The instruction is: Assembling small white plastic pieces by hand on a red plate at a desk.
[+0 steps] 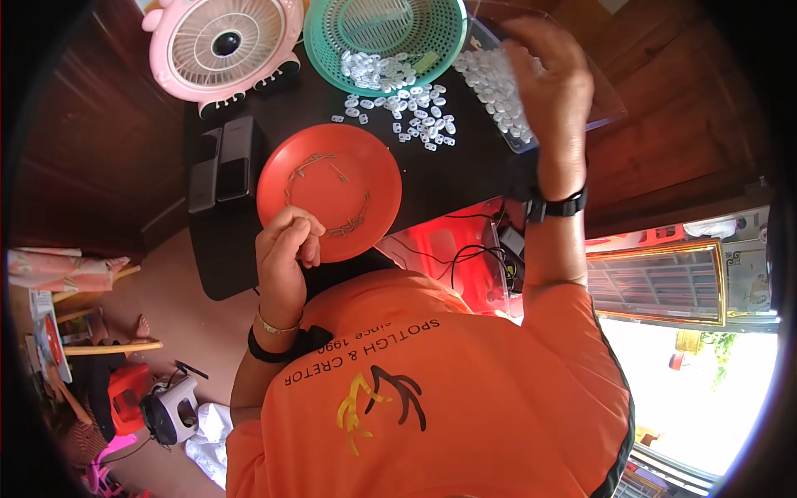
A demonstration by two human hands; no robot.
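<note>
My left hand is closed, its thumb and fingers curled together over the lower left rim of a red-orange plate. Whatever lies inside those fingers is hidden. Thin short metal pins are scattered in loose arcs on the plate. At the upper right, my right hand reaches over a clear plastic box with many small white oval pieces in it. Its fingers look apart and slightly blurred, and nothing shows between them.
A green basket holds more white pieces, and others lie loose on the dark table. Left of the basket stands a pink fan. Two dark flat devices sit beside the plate. Cables hang below the table's near edge.
</note>
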